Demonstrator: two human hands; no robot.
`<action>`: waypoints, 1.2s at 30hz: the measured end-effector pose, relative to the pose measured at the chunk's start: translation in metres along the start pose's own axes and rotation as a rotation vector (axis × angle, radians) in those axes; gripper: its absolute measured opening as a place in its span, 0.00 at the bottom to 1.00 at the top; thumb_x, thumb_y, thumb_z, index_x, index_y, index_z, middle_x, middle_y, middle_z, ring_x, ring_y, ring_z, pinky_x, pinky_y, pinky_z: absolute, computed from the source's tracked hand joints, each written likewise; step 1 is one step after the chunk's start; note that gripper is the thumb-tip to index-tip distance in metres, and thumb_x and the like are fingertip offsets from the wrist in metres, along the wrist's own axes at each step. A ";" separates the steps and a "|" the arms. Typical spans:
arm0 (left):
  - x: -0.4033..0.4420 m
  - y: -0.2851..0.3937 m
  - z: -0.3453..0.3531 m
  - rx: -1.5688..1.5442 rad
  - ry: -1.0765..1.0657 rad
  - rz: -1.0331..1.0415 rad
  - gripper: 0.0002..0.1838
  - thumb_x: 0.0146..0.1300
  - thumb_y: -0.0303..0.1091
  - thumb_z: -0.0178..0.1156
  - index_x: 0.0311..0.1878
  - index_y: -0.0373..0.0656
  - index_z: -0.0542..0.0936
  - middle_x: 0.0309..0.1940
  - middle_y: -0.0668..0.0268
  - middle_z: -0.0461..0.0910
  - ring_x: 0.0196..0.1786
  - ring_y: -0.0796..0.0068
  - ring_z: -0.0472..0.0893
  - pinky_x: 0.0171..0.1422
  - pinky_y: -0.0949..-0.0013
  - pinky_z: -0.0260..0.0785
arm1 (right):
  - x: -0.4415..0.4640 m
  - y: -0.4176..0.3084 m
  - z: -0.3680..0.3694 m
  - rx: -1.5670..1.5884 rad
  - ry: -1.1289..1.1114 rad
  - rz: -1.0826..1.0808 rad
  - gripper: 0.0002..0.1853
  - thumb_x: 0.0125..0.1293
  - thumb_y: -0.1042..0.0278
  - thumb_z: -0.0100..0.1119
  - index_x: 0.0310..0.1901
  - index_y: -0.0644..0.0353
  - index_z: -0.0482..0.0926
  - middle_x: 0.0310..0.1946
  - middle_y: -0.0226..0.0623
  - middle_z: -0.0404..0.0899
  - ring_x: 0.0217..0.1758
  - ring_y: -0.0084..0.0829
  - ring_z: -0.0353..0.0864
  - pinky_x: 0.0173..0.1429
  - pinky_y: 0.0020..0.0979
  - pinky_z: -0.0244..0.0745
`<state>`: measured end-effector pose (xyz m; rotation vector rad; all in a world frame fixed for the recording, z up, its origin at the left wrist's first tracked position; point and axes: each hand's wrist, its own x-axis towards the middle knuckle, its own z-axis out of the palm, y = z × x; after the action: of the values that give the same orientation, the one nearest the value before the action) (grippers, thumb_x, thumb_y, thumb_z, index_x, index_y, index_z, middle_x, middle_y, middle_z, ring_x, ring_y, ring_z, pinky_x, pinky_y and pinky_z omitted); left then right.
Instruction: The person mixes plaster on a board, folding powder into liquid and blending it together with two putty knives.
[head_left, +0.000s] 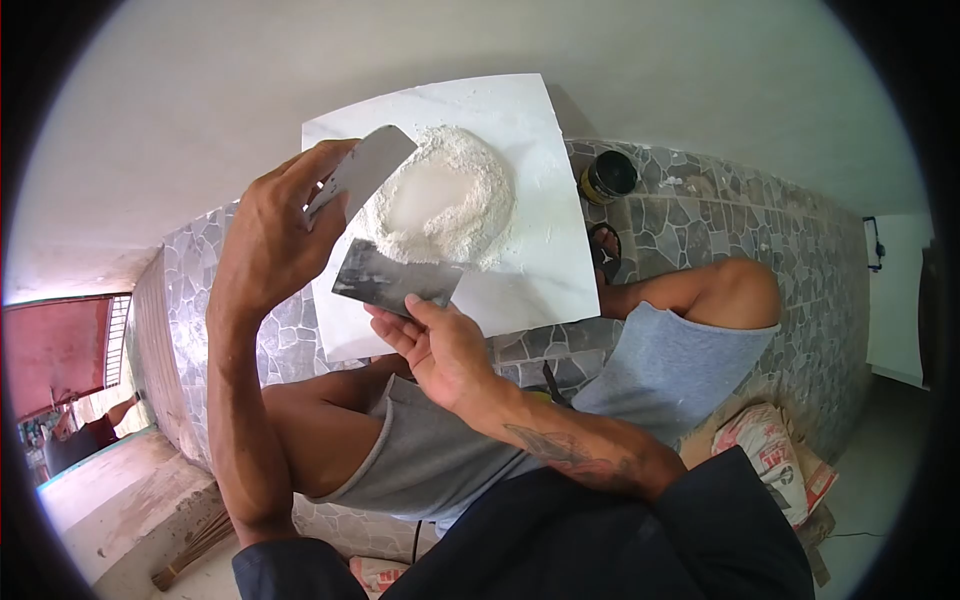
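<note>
White powder (488, 190) makes a crumbly ring around a smooth middle on the white surface (548, 275). The person's left hand (285, 228), wrist bent, grips a grey metal blade (368, 168), long axis slanting away rightward, over the ring's left side. Thumb uppermost, the right hand (442, 352) pinches a smudged rectangular plate (392, 276), crosswise by the ring's near edge.

Left hand (275, 225) up over the left edge of the white board (545, 275), gripping a metal scraper (368, 170), blade tilted! Down at the near edge, the right hand (440, 350) pinches a second scraper (395, 278), its blade at the near rim of a ring of pale powder (485, 195); touching or not, I can't tell. Beyond the right edge, a black tub (608, 177) stands on the stone-patterned floor (690, 225).
</note>
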<state>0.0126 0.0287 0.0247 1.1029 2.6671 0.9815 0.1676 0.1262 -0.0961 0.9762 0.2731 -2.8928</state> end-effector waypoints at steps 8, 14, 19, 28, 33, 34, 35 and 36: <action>-0.002 0.008 0.007 0.052 -0.286 0.096 0.19 0.59 0.19 0.62 0.54 0.40 0.84 0.45 0.55 0.86 0.43 0.51 0.85 0.50 0.58 0.78 | 0.000 -0.024 0.010 -0.113 -0.002 -0.067 0.17 0.75 0.75 0.50 0.61 0.74 0.66 0.57 0.52 0.77 0.61 0.47 0.82 0.67 0.45 0.81; 0.000 0.006 0.022 0.175 -0.354 0.168 0.20 0.57 0.19 0.62 0.54 0.44 0.85 0.43 0.57 0.85 0.44 0.52 0.85 0.50 0.56 0.78 | -0.005 -0.045 0.025 -0.257 -0.012 -0.068 0.17 0.75 0.76 0.49 0.61 0.74 0.63 0.57 0.52 0.75 0.58 0.49 0.83 0.63 0.45 0.84; 0.004 -0.008 0.026 0.289 -0.217 0.164 0.20 0.60 0.19 0.60 0.54 0.46 0.85 0.42 0.59 0.85 0.44 0.53 0.84 0.50 0.55 0.77 | -0.024 -0.041 0.021 -0.294 -0.077 -0.025 0.18 0.76 0.73 0.50 0.61 0.73 0.64 0.57 0.51 0.75 0.59 0.52 0.83 0.62 0.47 0.83; 0.006 -0.004 0.011 0.166 0.003 0.041 0.19 0.64 0.20 0.60 0.59 0.42 0.82 0.46 0.55 0.84 0.42 0.56 0.85 0.46 0.60 0.76 | -0.010 0.027 -0.039 -0.152 0.112 0.227 0.08 0.74 0.73 0.55 0.50 0.66 0.73 0.55 0.45 0.78 0.57 0.48 0.84 0.60 0.42 0.83; 0.002 -0.009 0.006 0.145 0.060 0.054 0.18 0.66 0.21 0.60 0.59 0.40 0.82 0.45 0.56 0.84 0.41 0.59 0.84 0.44 0.62 0.76 | 0.017 0.058 -0.027 0.094 0.085 0.187 0.07 0.75 0.77 0.51 0.50 0.70 0.71 0.51 0.49 0.76 0.60 0.51 0.81 0.64 0.45 0.82; 0.001 -0.010 0.005 0.140 0.067 0.047 0.18 0.66 0.21 0.60 0.59 0.40 0.82 0.44 0.56 0.84 0.40 0.59 0.84 0.44 0.62 0.76 | 0.025 0.062 -0.023 0.139 0.078 0.169 0.07 0.75 0.77 0.50 0.51 0.70 0.70 0.52 0.51 0.76 0.61 0.51 0.81 0.65 0.46 0.81; 0.001 -0.010 0.004 0.134 0.074 0.040 0.18 0.66 0.21 0.60 0.59 0.40 0.81 0.44 0.56 0.84 0.40 0.59 0.84 0.43 0.63 0.76 | 0.034 0.065 -0.019 0.184 0.071 0.150 0.08 0.76 0.78 0.50 0.52 0.71 0.68 0.53 0.52 0.75 0.62 0.51 0.80 0.67 0.46 0.81; 0.000 -0.010 0.003 0.134 0.070 0.034 0.18 0.66 0.21 0.60 0.59 0.40 0.82 0.44 0.56 0.84 0.40 0.60 0.84 0.43 0.63 0.76 | 0.039 0.066 -0.014 0.230 0.067 0.130 0.09 0.76 0.78 0.49 0.53 0.72 0.67 0.54 0.53 0.74 0.63 0.52 0.80 0.68 0.47 0.80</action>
<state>0.0082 0.0250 0.0166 1.1629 2.8158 0.8740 0.1536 0.0638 -0.1402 1.0806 -0.1188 -2.8203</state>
